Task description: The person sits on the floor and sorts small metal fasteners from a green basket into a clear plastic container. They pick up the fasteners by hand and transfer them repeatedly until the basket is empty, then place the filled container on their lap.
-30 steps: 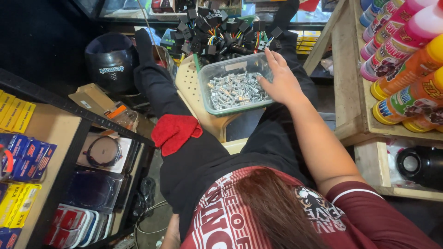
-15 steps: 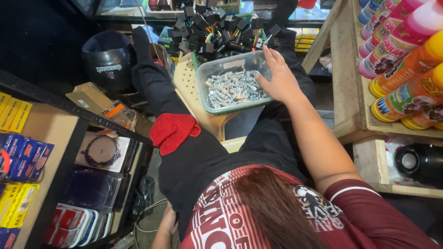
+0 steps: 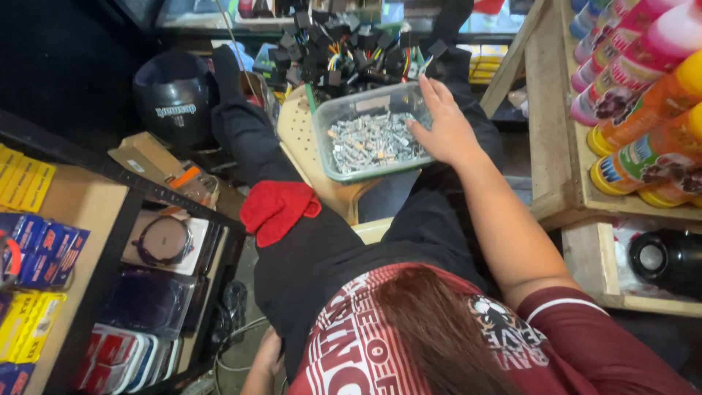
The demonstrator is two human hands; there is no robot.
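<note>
A clear plastic tub (image 3: pixel 322 117) full of small silver metal parts (image 3: pixel 369 143) rests on a cream perforated plastic seat (image 3: pixel 306 150) between my outstretched black-trousered legs. My right hand (image 3: pixel 444 126) lies on the tub's right rim, fingers spread and pointing away from me, touching the rim and the parts near it. My left hand (image 3: pixel 268 357) hangs low by my left hip at the bottom of the view; its fingers are hidden and nothing shows in it. A red cloth (image 3: pixel 278 208) sits on my left thigh.
A heap of black connectors with coloured wires (image 3: pixel 344 51) lies beyond the tub. A dark helmet (image 3: pixel 175 95) is at the far left. Packaged goods (image 3: pixel 162 241) fill a black rack on the left. Spray cans (image 3: pixel 643 88) stand on a wooden shelf (image 3: pixel 550 146) at the right.
My right hand stays on the tub's right rim, and the view has shifted only slightly. My left hand has dropped a little lower in the view.
</note>
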